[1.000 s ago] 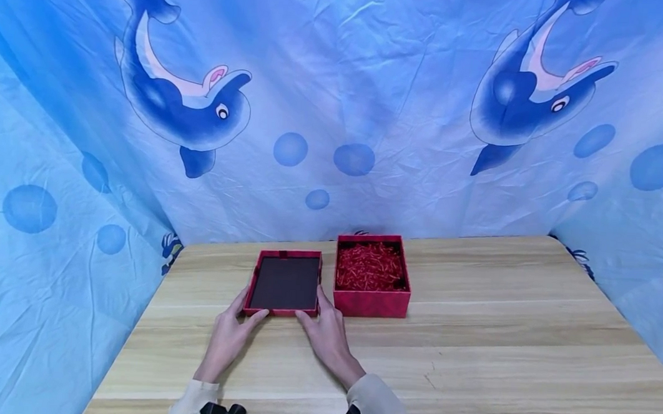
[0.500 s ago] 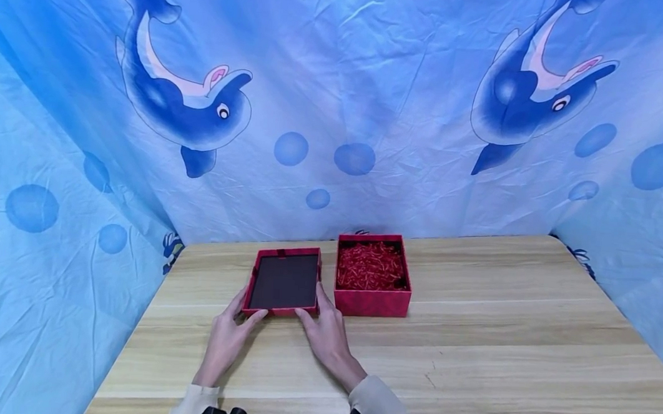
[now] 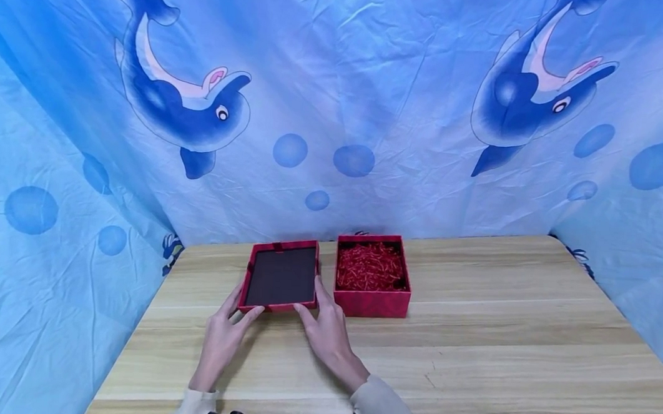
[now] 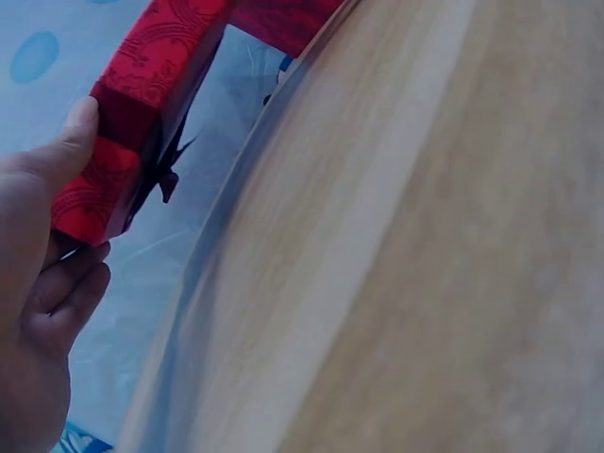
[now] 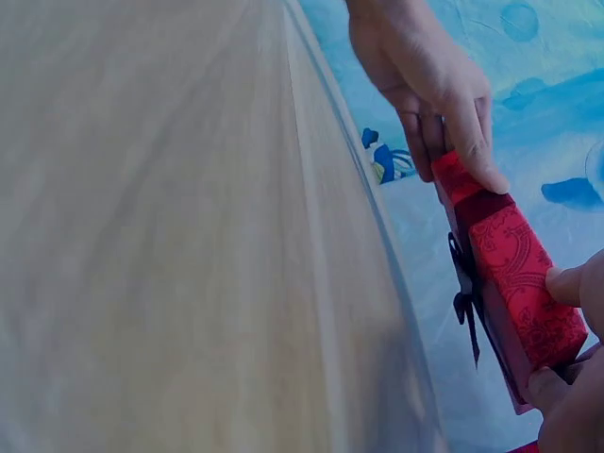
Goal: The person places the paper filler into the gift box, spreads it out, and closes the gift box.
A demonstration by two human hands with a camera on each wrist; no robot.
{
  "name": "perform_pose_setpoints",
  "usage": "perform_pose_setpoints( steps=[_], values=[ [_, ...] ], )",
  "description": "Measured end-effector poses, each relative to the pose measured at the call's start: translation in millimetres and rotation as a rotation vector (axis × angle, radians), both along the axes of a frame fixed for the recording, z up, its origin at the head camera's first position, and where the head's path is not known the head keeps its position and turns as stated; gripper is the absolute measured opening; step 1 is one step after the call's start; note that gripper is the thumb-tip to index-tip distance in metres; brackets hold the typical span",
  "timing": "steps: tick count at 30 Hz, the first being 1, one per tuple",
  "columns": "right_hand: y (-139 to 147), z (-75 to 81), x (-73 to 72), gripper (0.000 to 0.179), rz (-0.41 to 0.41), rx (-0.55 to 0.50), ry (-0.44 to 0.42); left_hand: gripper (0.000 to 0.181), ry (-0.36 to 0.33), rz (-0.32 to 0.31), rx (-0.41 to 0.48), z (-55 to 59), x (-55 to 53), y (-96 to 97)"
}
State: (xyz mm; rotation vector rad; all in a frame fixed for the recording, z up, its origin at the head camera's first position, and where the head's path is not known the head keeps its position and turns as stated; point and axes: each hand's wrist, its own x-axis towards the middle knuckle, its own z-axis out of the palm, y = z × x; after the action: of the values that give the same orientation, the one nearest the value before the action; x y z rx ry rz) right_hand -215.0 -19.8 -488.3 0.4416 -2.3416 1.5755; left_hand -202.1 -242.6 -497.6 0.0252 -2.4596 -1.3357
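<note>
Both hands hold a shallow red box lid (image 3: 281,275), its black inside facing up. My left hand (image 3: 221,339) grips the near left corner, thumb on the front wall and fingers at the side. At the near right corner my right hand (image 3: 329,333) does the same. In the left wrist view, the red patterned wall of the lid (image 4: 156,71) carries a dark ribbon band, and a dark bow (image 4: 166,179) hangs at its underside. The right wrist view has the lid (image 5: 524,274) raised and tilted between the hands. Some fingers are hidden behind it.
Just right of the lid, an open red box (image 3: 371,303) full of shredded red paper (image 3: 370,266) stands on the wooden table (image 3: 497,366). A blue dolphin-print cloth (image 3: 337,107) hangs behind the table and along both sides.
The lid has risen and shifted slightly left and away, its right side turning higher, with both hands following. The red box with shredded paper has stayed in place.
</note>
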Motion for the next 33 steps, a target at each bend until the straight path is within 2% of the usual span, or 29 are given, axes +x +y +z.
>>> perform_pose_setpoints(
  steps=[12,18,27,33],
  values=[
    [1.9,15.6,5.5,0.071,0.013,-0.002,-0.007,0.074,0.058,0.068,-0.016,12.4,5.9,2.6],
    [5.9,22.2,7.6,0.071,0.004,0.005,-0.011,0.074,0.062,0.067,-0.005,17.7,8.5,5.7],
    [19.4,36.9,12.5,0.071,-0.01,0.088,0.073,0.074,0.115,0.073,0.004,25.6,11.0,17.4],
    [31.7,43.7,12.7,0.07,-0.012,0.111,0.116,0.072,0.189,0.077,-0.017,30.9,9.4,28.4]
  ],
)
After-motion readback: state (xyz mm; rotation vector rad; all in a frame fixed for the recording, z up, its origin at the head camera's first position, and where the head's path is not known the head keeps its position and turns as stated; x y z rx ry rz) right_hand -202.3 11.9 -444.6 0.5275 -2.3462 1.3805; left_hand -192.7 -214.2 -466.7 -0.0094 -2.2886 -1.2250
